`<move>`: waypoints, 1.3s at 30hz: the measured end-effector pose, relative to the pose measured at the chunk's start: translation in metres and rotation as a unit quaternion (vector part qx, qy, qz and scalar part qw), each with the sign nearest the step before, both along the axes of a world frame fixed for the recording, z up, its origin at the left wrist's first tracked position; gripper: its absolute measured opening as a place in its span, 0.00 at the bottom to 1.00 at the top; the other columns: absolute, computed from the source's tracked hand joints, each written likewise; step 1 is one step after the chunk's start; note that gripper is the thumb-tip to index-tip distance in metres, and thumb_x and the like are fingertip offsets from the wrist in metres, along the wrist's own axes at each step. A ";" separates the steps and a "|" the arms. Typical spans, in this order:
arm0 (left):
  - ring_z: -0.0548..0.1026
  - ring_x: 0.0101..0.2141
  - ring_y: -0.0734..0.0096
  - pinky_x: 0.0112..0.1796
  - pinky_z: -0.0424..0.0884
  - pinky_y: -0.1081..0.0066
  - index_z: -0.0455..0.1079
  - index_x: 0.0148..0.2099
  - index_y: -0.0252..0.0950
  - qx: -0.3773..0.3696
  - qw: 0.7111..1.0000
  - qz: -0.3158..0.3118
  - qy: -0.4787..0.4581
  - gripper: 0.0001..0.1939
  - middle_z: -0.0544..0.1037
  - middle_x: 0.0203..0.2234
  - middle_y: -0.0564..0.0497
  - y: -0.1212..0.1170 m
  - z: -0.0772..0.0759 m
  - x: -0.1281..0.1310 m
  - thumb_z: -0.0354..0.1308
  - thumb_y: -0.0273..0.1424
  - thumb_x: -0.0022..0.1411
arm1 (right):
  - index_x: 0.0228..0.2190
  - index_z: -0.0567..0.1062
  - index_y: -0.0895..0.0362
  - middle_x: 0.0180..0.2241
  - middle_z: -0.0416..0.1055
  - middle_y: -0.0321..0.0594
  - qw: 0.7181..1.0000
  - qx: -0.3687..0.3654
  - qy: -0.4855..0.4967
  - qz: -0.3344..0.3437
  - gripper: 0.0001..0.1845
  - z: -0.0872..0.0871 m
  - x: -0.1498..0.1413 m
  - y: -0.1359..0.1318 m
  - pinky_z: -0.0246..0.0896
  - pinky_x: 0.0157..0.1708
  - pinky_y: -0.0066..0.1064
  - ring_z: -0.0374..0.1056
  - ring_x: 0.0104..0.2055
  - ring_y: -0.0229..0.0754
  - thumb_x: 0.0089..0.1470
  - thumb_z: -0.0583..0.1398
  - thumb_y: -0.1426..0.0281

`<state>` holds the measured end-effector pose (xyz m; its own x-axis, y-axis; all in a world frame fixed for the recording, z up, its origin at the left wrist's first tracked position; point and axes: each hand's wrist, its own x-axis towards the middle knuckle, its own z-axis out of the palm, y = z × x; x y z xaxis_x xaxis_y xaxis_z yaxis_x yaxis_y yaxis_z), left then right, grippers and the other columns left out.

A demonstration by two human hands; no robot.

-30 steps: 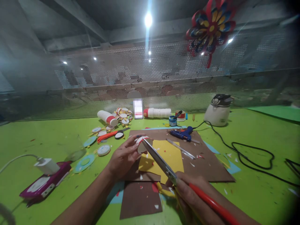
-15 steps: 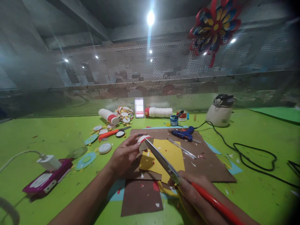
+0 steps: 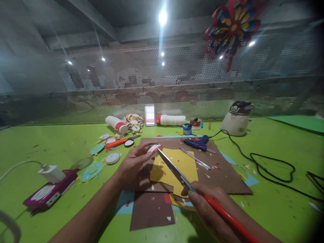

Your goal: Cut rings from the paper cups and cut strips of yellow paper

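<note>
My left hand (image 3: 135, 162) pinches a small white paper piece with a red edge (image 3: 154, 148), which looks like the cut end of a paper cup. My right hand (image 3: 207, 202) is closed around red-handled scissors (image 3: 174, 170), whose blade tips touch the right side of that piece. Below the blades, a yellow sheet (image 3: 184, 165) lies on a brown board (image 3: 222, 179), with small red and white scraps scattered over both. A clear pen (image 3: 194, 158) rests across the yellow sheet's right edge.
A blue glue gun (image 3: 198, 143) with a black cord lies on the board's far part. At left are a purple power strip (image 3: 50, 192), paper discs (image 3: 112, 158) and an orange cutter (image 3: 118, 143). Stacked cups (image 3: 172, 120), a phone (image 3: 150, 115) and a kettle-like bottle (image 3: 236, 118) stand behind.
The red-edged paper piece has been turned in my left hand, so less of its white face shows. The scissor tips have stayed against it. The view has shifted slightly.
</note>
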<state>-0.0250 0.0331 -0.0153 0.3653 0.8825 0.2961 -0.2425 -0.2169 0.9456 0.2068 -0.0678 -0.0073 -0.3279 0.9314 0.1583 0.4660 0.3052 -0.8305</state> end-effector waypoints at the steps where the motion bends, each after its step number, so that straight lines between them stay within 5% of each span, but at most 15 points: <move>1: 0.71 0.48 0.59 0.51 0.62 0.62 0.72 0.50 0.39 0.005 1.000 0.001 0.003 0.16 0.76 0.46 0.46 0.000 0.000 0.000 0.57 0.28 0.59 | 0.29 0.72 0.54 0.21 0.72 0.38 1.000 0.004 -0.025 0.006 0.27 -0.001 0.000 0.000 0.62 0.23 0.28 0.68 0.24 0.41 0.61 0.44 0.50; 13: 0.71 0.47 0.62 0.51 0.62 0.64 0.71 0.51 0.40 0.005 1.000 -0.026 -0.003 0.15 0.76 0.47 0.47 0.001 0.000 -0.003 0.56 0.27 0.60 | 0.27 0.71 0.54 0.19 0.70 0.38 0.999 -0.001 0.001 -0.039 0.30 0.002 -0.006 -0.004 0.57 0.22 0.29 0.66 0.23 0.41 0.58 0.44 0.45; 24: 0.71 0.48 0.60 0.49 0.65 0.64 0.69 0.51 0.40 0.027 0.999 -0.018 0.022 0.15 0.75 0.48 0.46 0.002 -0.003 -0.003 0.57 0.28 0.60 | 0.25 0.69 0.57 0.20 0.63 0.34 0.997 -0.080 -0.025 0.003 0.31 -0.003 -0.003 0.003 0.52 0.22 0.26 0.61 0.23 0.36 0.57 0.44 0.44; 39: 0.70 0.51 0.60 0.50 0.65 0.65 0.69 0.53 0.42 0.050 0.998 -0.001 0.042 0.19 0.74 0.50 0.47 0.005 -0.002 -0.005 0.58 0.28 0.59 | 0.26 0.71 0.58 0.19 0.64 0.35 0.997 -0.068 0.017 0.023 0.33 -0.002 -0.001 0.006 0.54 0.21 0.27 0.61 0.22 0.36 0.55 0.47 0.43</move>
<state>-0.0300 0.0376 -0.0173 0.3949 0.8489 0.3514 -0.1645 -0.3110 0.9361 0.2062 -0.0617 -0.0093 -0.3683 0.9287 0.0433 0.4254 0.2097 -0.8804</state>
